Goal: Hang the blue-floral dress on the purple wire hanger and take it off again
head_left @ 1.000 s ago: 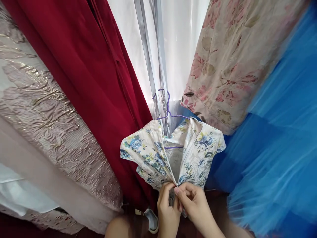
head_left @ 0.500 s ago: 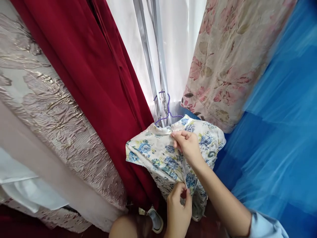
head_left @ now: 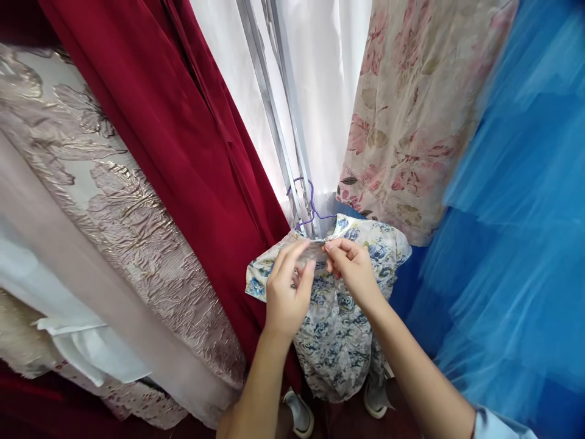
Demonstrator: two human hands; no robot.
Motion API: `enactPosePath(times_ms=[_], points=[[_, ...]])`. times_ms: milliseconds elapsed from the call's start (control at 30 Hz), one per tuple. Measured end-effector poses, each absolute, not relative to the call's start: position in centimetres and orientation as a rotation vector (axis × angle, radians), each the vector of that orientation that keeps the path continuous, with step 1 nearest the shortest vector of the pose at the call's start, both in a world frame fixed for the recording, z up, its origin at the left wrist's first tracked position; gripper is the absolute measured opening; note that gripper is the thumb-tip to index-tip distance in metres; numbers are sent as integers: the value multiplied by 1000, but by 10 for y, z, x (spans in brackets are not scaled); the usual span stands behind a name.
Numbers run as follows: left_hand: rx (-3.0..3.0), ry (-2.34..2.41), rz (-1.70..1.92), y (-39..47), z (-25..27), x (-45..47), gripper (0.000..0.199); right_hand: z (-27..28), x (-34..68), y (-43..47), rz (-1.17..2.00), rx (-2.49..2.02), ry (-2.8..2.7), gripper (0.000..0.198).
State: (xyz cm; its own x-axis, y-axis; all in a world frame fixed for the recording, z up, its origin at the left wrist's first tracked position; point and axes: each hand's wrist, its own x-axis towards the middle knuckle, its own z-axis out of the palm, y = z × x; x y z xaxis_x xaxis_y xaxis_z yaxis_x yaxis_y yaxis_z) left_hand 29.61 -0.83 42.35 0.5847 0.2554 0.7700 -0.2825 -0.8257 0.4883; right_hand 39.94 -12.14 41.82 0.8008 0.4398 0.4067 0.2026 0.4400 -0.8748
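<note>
A white dress with blue and yellow-green flowers [head_left: 336, 329] hangs on a thin purple hanger [head_left: 313, 201] hooked at the metal stand. At the middle of its neckline, my right hand [head_left: 354, 268] pinches the collar edge between thumb and fingers. Just left of it, my left hand [head_left: 290, 280] is raised over the dress front, its thumb and fingers apart and the fingertips close to the neckline. No cloth shows between them. Both hands cover part of the upper front.
Grey metal poles [head_left: 274, 103] rise behind the dress before a white cloth [head_left: 315, 79]. To the left hang a dark red garment [head_left: 183, 164] and a pink-gold textured one [head_left: 150, 231]. A pink-flowered garment [head_left: 402, 122] and a blue tulle one [head_left: 507, 231] hang right. Shoes [head_left: 299, 414] show below.
My left hand has let go of the dress front lower down and moved up to the neckline. My right hand keeps its pinch at the collar. The view has shifted slightly.
</note>
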Motion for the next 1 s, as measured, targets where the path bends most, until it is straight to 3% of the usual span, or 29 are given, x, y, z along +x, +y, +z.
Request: enactPosePath(times_ms=[167, 367, 633, 800, 1000], points=[[2450, -279, 1058, 6, 458, 331, 18, 427, 405, -120, 107, -1131, -686, 30], [2498, -195, 1243, 5, 457, 331, 16, 414, 410, -113, 106, -1093, -703, 33], [2233, -37, 1471, -2, 467, 332, 16, 361, 387, -107, 130, -1245, -565, 32], [1998, 162, 1534, 46, 487, 321, 15, 304, 372, -116, 147, -1342, -481, 35], [1391, 398, 1213, 134, 433, 302, 11, 265, 361, -135, 187, -1394, -446, 30]])
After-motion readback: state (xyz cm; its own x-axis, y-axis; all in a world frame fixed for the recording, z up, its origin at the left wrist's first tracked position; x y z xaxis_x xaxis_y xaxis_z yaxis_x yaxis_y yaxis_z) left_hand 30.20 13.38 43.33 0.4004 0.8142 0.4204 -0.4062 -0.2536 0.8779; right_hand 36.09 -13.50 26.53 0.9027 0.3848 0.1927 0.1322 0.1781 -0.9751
